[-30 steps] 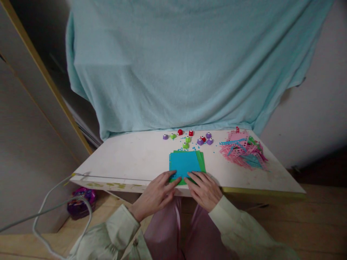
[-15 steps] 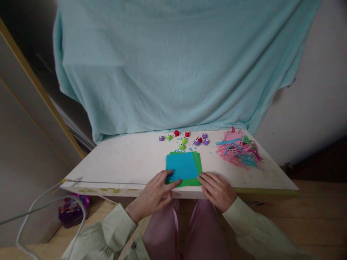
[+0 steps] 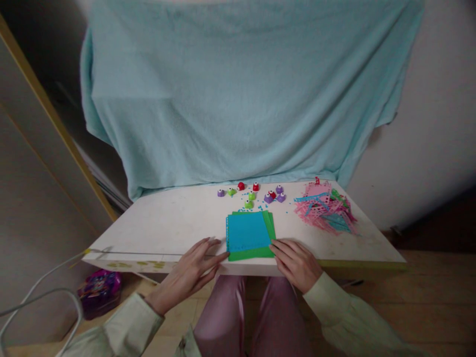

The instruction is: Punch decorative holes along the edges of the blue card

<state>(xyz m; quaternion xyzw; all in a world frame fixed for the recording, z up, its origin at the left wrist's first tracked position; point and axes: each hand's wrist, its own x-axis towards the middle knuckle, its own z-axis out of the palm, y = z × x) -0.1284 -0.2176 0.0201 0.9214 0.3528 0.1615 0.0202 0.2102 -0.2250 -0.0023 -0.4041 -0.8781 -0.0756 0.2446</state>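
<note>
Monitoring remotely via head cam, I have two bare hands at the front of a white table [image 3: 163,218], a squarish blue sheet [image 3: 247,230] centered btwn them atop green sheets [image 3: 245,256] near the edge. L hand [image 3: 197,265] lies at the stack's L side, thumb and fingers apart, thumb tip at or v. near the lower L corner; I see nothing gripped there. R hand [image 3: 296,260] has its fingertips together on the stack's R edge; whether its thumb pinches from below, I can't tell. Tiny holes line the blue sheet's L edge. Beyond sit eyed mini punches [image 3: 248,204] in green, red & purple, amid loose blue bits [image 3: 260,208]; to the R, a heap of pink punched strips [image 3: 327,213]. My worries: the sheets are fanned, not squared, so a one-sided push could skew them further; a drag toward the body could tip the stack off the edge; the perforated margin, being thin, might tear if tugged; & a cable [image 3: 148,253] running toward L hand could snag a finger or cuff.
</note>
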